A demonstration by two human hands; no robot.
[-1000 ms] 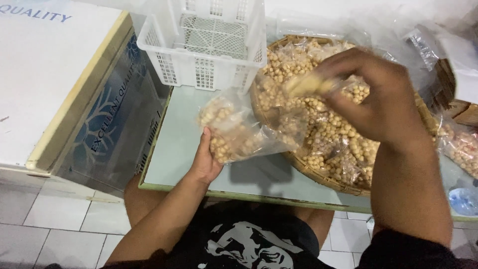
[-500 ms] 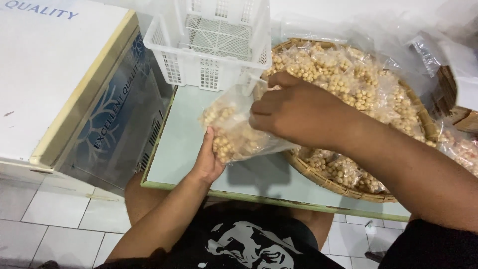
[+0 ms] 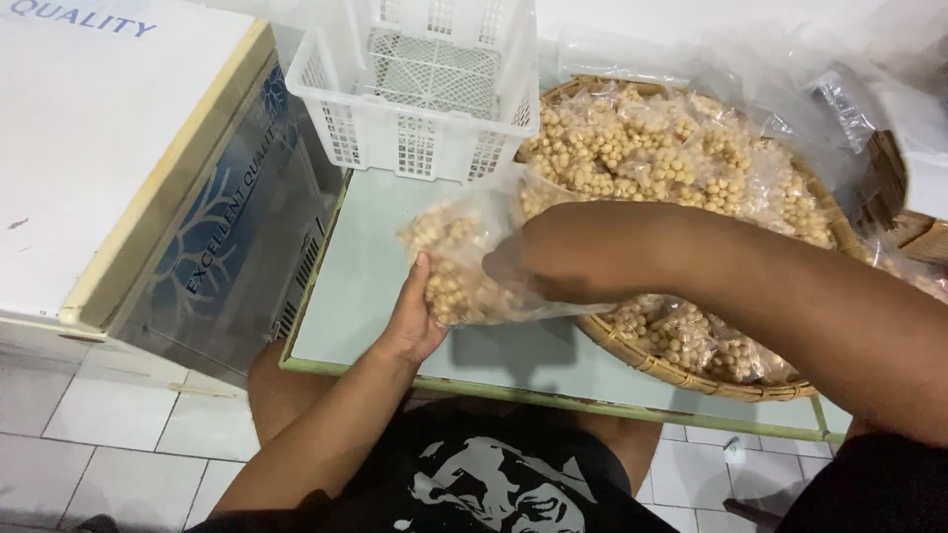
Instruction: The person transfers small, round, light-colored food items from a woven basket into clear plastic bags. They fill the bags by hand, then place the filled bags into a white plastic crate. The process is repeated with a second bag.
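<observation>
My left hand [image 3: 415,314] grips the lower left side of a clear plastic bag [image 3: 456,259] filled with small round tan snack balls, held over the pale green table [image 3: 370,286]. My right hand [image 3: 538,259] is pushed into the bag's open right side, its fingers hidden behind the plastic. Just right of the bag, a round woven tray [image 3: 681,377] holds several small packets of the same tan balls [image 3: 671,148].
A white plastic basket [image 3: 425,94] stands at the table's back, beside the woven tray. A white chest freezer [image 3: 109,168] sits close on the left. Clear plastic bags and a box [image 3: 913,148] lie at the far right. White floor tiles [image 3: 99,434] show below.
My right hand has come down from above the woven tray and moved left into the mouth of the bag. The left hand has kept its hold on the bag.
</observation>
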